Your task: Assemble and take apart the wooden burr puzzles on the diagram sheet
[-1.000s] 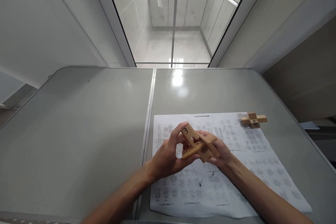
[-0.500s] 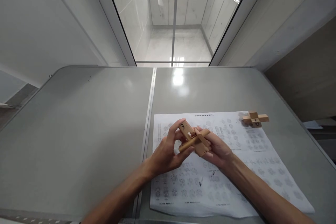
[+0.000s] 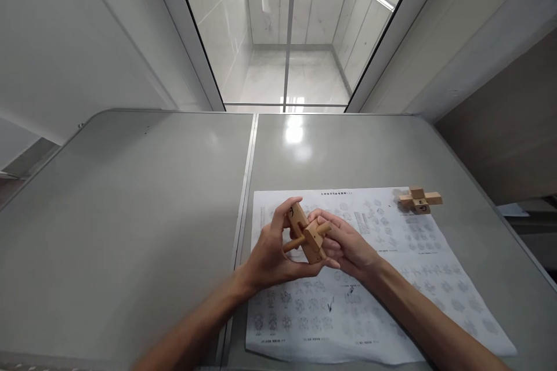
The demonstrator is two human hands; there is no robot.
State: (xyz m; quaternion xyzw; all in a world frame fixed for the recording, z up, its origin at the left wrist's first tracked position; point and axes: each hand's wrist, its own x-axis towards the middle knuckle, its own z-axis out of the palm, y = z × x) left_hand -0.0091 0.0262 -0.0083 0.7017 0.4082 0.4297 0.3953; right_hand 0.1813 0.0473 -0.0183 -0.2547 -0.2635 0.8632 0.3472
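Note:
Both hands hold a small group of interlocked wooden pieces (image 3: pixel 310 236) above a printed sheet. My left hand (image 3: pixel 272 249) has its index finger at the upper end of a flat piece marked with a dark figure and its thumb along the lower end. A thin rod-like piece crosses this flat piece, with a block around the crossing. My right hand (image 3: pixel 350 243) grips the right side of the group, its fingers closed near the rod's end. Some of its fingertips are hidden behind the wood.
The printed sheet (image 3: pixel 374 307) lies on the grey table (image 3: pixel 174 197). A second wooden assembly, cross-shaped (image 3: pixel 420 200), rests at the sheet's upper right corner. A metal seam (image 3: pixel 246 185) divides the table. Glass doors stand beyond its far edge.
The wooden pieces have turned in my hands and shifted slightly left. My left thumb now lies along their lower end, and the fingers of my right hand have moved. The view has tilted slightly.

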